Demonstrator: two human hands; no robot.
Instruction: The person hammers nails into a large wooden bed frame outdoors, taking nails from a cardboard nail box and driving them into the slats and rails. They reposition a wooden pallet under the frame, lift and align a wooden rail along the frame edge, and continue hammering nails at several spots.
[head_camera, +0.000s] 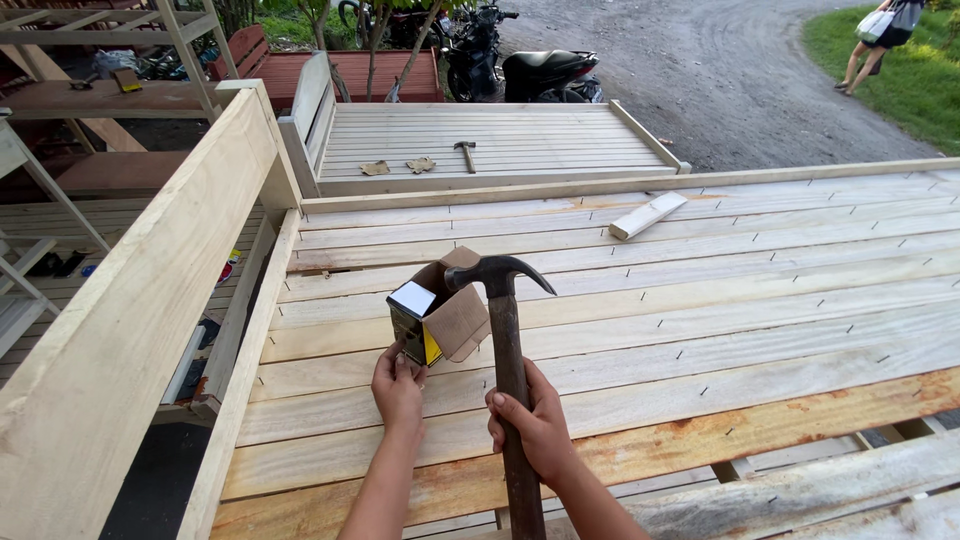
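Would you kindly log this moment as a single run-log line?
left hand: pinching at slat beside open cardboard box | right hand: gripping claw hammer upright | surface: slatted wooden platform | loose wood block further back

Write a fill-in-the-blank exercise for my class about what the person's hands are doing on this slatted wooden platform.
1. The right hand grips a claw hammer by its ____.
2. The left hand rests on the slats just below a small open ____ box.
3. A loose short wooden block lies on the platform, to the ____ of the box.
4. On the farther platform lies a second ____.

Missing words: handle; cardboard; right; hammer
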